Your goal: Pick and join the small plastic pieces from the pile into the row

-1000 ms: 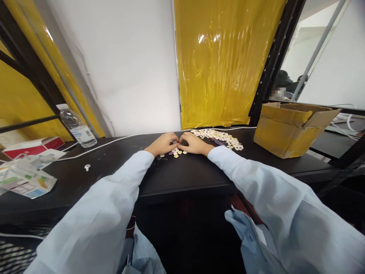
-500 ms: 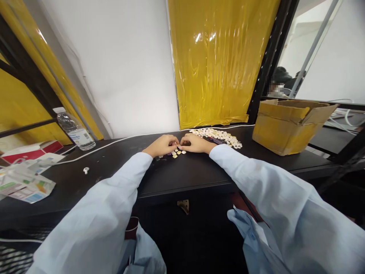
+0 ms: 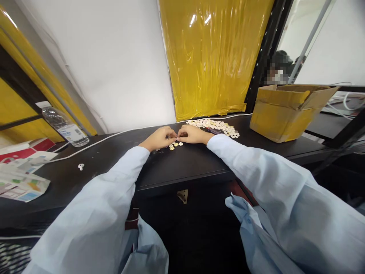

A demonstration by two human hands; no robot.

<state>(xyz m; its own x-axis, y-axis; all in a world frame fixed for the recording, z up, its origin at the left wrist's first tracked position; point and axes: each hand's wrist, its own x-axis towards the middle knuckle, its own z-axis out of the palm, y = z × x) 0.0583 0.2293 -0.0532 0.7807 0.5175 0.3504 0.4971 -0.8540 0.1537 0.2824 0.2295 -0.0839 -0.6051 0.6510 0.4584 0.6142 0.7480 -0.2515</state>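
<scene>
My left hand and my right hand meet fingertip to fingertip above the black desk. The fingers of both are bent into a pinch, and whatever lies between the tips is too small and covered to make out. Just below the fingertips several small pale, flat pieces with yellowish marks lie loose on the desktop. Behind my right hand spreads a larger heap of similar pale pieces. A dark pen-like item lies at the heap's near side, by my right wrist.
An open cardboard box stands on the right. On the left are a water bottle, a white earbud, a printed packet and a red-and-white box. A white cable runs along the wall side of the black desk.
The view has shifted slightly, so the desk sits higher in the picture. Both hands stay together over the loose pieces, with small shifts of the fingers.
</scene>
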